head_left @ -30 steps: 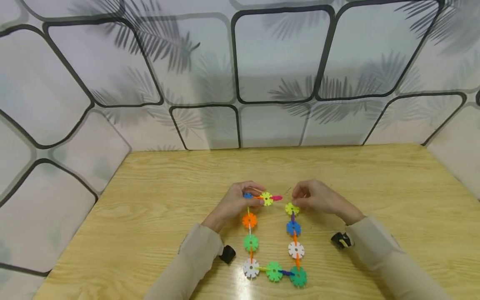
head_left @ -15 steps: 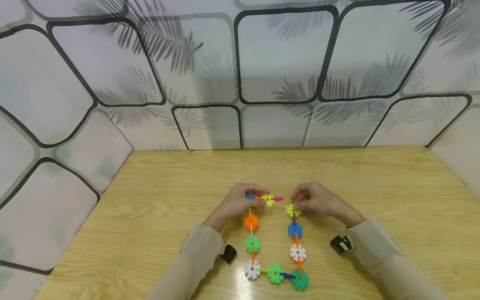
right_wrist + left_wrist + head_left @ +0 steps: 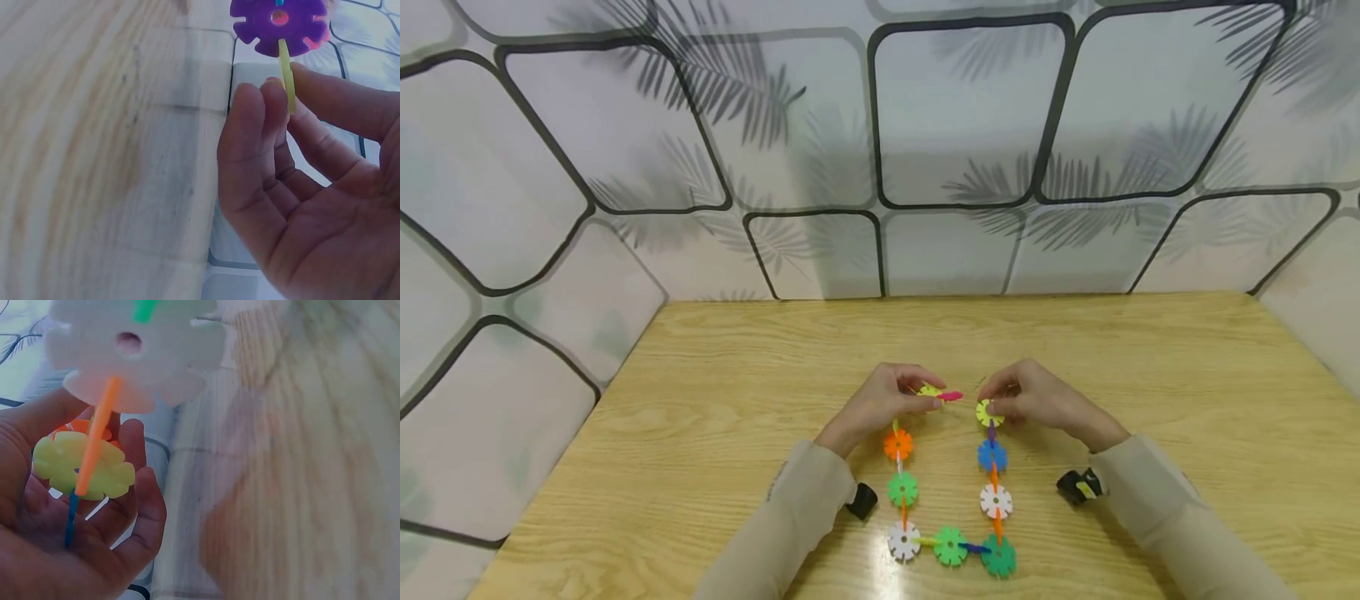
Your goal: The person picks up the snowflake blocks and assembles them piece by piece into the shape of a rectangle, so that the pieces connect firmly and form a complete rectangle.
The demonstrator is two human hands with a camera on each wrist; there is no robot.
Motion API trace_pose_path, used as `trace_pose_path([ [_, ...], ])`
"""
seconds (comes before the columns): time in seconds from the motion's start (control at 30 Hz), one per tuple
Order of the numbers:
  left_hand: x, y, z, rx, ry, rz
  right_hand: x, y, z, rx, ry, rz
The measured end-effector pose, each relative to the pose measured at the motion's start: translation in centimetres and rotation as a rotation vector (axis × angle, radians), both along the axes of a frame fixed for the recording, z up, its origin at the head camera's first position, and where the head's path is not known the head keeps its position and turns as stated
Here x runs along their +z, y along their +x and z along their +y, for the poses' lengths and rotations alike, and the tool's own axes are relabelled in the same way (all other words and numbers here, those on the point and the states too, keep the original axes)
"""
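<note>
A chain of notched plastic snowflake discs lies in an open frame on the table. My left hand (image 3: 891, 398) grips its upper left end, covering most of the blue disc there. A yellow disc (image 3: 929, 392) and an edge-on pink disc (image 3: 951, 397) stick out past the fingers. In the left wrist view, the palm lies beside another yellow disc (image 3: 109, 469) and an edge-on orange disc (image 3: 100, 434). My right hand (image 3: 1037, 400) pinches the other end's yellow disc (image 3: 987, 412) between thumb and fingers. A purple disc (image 3: 278, 25) joins it. A gap separates both ends.
The frame's lower side has a white disc (image 3: 904, 541), a light green disc (image 3: 951, 547) and a dark green disc (image 3: 999, 556). Black wrist devices (image 3: 862, 501) show by both sleeves. A patterned wall covering (image 3: 955, 250) borders the wooden table (image 3: 760, 358).
My left hand has shifted slightly right along the chain, hiding the blue disc and tilting the yellow one. The yellow disc in my right hand has moved slightly up and right.
</note>
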State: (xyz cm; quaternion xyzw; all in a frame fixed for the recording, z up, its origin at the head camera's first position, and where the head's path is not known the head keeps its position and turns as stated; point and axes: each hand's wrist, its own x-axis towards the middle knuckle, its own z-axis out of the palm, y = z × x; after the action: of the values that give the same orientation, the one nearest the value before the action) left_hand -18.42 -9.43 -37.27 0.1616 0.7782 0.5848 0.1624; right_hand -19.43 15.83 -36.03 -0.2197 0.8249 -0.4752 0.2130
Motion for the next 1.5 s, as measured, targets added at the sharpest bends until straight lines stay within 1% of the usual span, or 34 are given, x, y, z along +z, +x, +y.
trace_pose_path([
  [0.17,-0.2,-0.2,0.2,-0.008,-0.018,0.009,0.1,-0.1,-0.1,-0.023,-0.02,-0.033],
  [0.3,-0.3,-0.3,0.3,-0.026,-0.029,0.018,0.2,-0.1,-0.3,-0.039,-0.033,-0.053],
  [0.63,-0.4,-0.2,0.5,-0.064,-0.037,-0.011,-0.2,-0.4,-0.6,-0.064,-0.094,-0.062],
  [0.83,-0.3,-0.2,0.8,-0.071,-0.036,-0.003,0.0,-0.3,-0.7,-0.076,-0.105,-0.081],
  [1.0,-0.3,-0.2,1.1,-0.062,-0.033,0.005,0.0,-0.4,-0.5,-0.094,-0.136,-0.105],
  [1.23,-0.3,-0.3,1.4,-0.02,-0.049,0.035,-0.1,-0.2,-0.1,-0.094,-0.176,-0.117],
  [1.37,-0.3,-0.3,1.6,-0.009,-0.036,0.055,0.0,0.0,-0.1,-0.118,-0.188,-0.123],
  [1.5,-0.2,-0.2,1.6,0.006,-0.016,0.059,0.0,0.0,-0.3,-0.14,-0.202,-0.125],
])
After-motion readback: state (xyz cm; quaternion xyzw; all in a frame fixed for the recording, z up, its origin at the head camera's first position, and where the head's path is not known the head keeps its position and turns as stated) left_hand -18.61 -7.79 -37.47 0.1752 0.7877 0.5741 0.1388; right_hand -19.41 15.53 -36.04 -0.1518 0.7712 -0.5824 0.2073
